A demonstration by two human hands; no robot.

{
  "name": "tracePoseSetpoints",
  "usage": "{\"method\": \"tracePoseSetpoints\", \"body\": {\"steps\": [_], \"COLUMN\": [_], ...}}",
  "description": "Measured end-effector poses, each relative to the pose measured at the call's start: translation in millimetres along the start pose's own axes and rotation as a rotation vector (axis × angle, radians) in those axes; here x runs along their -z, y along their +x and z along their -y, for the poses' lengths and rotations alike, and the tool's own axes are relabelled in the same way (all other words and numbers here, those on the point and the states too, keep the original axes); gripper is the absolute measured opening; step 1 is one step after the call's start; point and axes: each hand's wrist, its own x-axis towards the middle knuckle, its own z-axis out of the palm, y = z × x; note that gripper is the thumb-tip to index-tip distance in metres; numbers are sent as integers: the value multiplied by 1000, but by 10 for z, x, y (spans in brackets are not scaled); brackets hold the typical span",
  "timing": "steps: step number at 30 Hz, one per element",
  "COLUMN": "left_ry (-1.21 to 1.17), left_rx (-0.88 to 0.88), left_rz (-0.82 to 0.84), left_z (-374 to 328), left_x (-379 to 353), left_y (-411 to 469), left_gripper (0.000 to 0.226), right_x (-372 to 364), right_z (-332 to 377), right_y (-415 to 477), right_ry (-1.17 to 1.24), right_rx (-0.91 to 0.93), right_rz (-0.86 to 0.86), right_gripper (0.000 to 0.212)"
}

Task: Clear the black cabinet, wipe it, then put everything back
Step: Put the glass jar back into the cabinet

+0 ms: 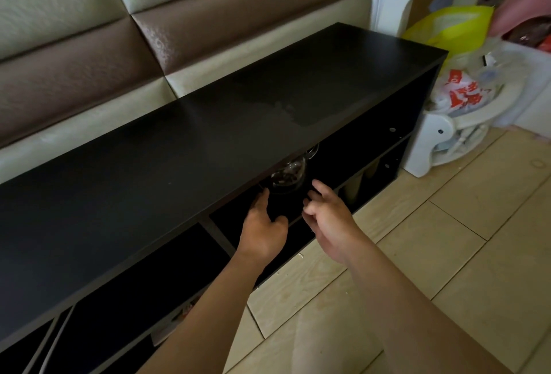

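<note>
Both forearms reached in from the near edge toward the cabinet front. The left hand point(262, 224) lay at the mouth of an upper compartment, fingers straight and thumb spread, gripping nothing. Its fingertips were just beside the glass pot point(287, 175); contact could not be confirmed. The right hand point(326, 218) hung just right of the pot, fingers loosely curled and apart, pinching nothing.

The glass pot stood inside that upper compartment, close to its front edge, with its upper part hidden under the top board. It appeared upright, axis vertical. A curved glass part at its rear right pointed toward the cabinet's far end; handle or spout could not be determined.

The black cabinet point(179, 165) ran with its long axis from near left to far right, back against the padded wall point(149, 30), open front facing the tiled floor point(417, 239). Its top carried no objects, and a damp patch point(286, 105) showed toward the far end.

Assessment: the top appeared cleared and wiped. The pot on its shelf, with two free hands beside it, fitted either removal or return; this could not be settled. A white and red item point(176, 320) sat in a near lower compartment. The interiors were too dark to judge wiping.

Beyond the far end stood a white stand point(429, 141), a yellow bag point(450, 30) and a red-printed bag point(459, 90)
</note>
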Motion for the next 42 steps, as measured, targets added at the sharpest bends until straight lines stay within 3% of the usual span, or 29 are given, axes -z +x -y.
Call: {"method": "tracePoseSetpoints", "body": {"steps": [6,14,23,34,42], "left_ry": [-39,-49,42,120,77], "left_rx": [20,-80,-138,-224,-340], "left_rz": [-14,11,44,50,58], "left_z": [-7,-119,-192,-248,-708], "left_x": [-14,-199,-380,-294,-175], "left_y": [-50,-130,-246,-433,-827], "left_gripper": [69,71,69,72,64], "right_x": [179,594,1064,892,818], "right_z": [50,173,289,311,592], "right_y": [-65,-401,-773,-881,-1076], "right_ry": [-142,-602,-847,-916,-805], "right_rx": [71,212,270,372,447], "right_rz": [-58,-134,-225,-219,-268], "right_gripper": [61,65,66,66,63]}}
